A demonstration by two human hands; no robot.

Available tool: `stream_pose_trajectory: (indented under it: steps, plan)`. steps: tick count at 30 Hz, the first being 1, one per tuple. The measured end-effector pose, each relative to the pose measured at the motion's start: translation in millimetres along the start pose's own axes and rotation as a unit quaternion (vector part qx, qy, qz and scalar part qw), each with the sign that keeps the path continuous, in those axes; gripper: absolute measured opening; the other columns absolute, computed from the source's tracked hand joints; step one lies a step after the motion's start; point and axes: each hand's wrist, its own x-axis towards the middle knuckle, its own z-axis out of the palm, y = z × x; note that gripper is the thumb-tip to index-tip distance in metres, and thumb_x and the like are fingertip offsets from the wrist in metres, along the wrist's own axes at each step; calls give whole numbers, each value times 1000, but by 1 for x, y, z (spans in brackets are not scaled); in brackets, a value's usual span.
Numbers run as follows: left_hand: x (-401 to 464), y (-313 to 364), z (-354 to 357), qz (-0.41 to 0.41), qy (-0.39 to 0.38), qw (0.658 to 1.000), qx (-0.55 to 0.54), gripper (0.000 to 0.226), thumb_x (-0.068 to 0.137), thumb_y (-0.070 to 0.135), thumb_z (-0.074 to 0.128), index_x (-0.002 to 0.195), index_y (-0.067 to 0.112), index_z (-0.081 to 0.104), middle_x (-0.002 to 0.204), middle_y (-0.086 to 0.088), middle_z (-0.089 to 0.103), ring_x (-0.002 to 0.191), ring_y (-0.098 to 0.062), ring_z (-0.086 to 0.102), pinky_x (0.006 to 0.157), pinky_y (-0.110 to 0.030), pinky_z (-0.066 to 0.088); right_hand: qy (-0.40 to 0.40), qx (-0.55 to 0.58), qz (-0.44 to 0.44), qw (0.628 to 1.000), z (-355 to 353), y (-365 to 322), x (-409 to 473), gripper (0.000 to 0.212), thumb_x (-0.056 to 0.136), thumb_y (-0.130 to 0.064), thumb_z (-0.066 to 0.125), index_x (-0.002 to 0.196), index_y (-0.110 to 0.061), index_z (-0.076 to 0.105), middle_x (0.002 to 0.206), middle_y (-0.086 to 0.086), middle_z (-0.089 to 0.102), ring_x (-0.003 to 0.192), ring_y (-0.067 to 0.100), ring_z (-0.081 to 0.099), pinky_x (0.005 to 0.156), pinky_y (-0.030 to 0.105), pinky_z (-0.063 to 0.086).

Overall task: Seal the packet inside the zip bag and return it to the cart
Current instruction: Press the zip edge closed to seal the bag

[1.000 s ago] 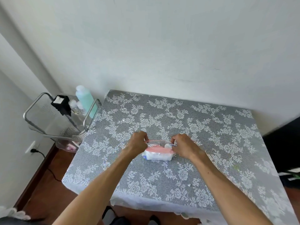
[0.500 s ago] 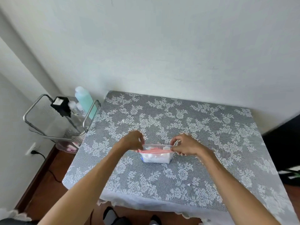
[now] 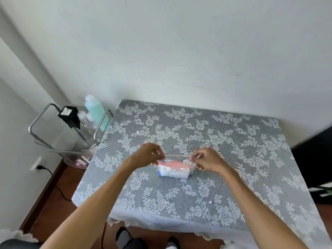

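- Compared with a second ago, both hands have slid a bit further apart along the top of the zip bag (image 3: pixel 175 165), so the mouth is pulled out into a longer strip, and the whole view has tipped a little so more of the wall shows.
- The bag sits on the bench (image 3: pixel 233 141), roughly mid-width and a bit toward the near edge, standing up with its mouth on top.
- Packet (image 3: pixel 173 172) is inside it: white body, pink band across the top, some blue at the lower left corner.
- Left hand (image 3: pixel 148 155) is pinching the left end of the bag's top edge, fingers curled in.
- Right hand (image 3: pixel 207 159) is pinching the right end the same way.
- Can't tell whether the zip is pressed shut along its length, it's too blurry there.
- Bench has a grey lace cloth with white flowers.
- Cart (image 3: pixel 71 139) stands just beside the bench's left edge, metal frame, well apart from the bag.
- On the cart's top tray: a teal bottle (image 3: pixel 95 110) and a black box (image 3: pixel 69 115).
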Motion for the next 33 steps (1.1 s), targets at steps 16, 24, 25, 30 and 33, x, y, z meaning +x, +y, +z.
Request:
stream_pose_trajectory:
  steps: [16,24,25,30,33]
  plan:
    - [-5,-18,15,42,107,989,-88,11,72,28,82,81,24,77,76,9,75,66,-2,66,59,-18,52,84,-1,-75,994,7,20,-3,12,84,-24,71,95,-29,69,94,-3,70,64,0,57,52,15,47]
    - [2,-15,13,13,155,974,-164,7,77,9,78,83,11,76,81,-3,76,76,-20,73,76,-38,61,111,88,-86,986,7,19,1,11,83,-35,71,91,-29,68,83,-9,72,75,23,71,63,37,60]
    - [3,-14,14,9,155,970,-188,6,79,8,77,85,9,75,84,-7,76,78,-24,73,77,-39,61,122,106,-88,983,10,19,1,19,83,-41,71,94,-25,69,82,-5,73,73,20,70,60,38,59]
    - [2,-19,19,17,141,971,-192,8,86,11,69,94,8,69,92,-6,75,88,-21,72,80,-32,60,134,108,-113,979,16,15,1,34,80,-52,70,100,-24,70,84,-10,73,67,-5,65,51,11,49]
    - [2,-24,25,36,142,977,-154,15,88,11,68,102,14,70,93,3,75,89,-8,71,76,-19,57,112,77,-118,984,16,18,5,12,86,-33,71,97,-28,71,93,-13,73,79,1,69,65,22,60]
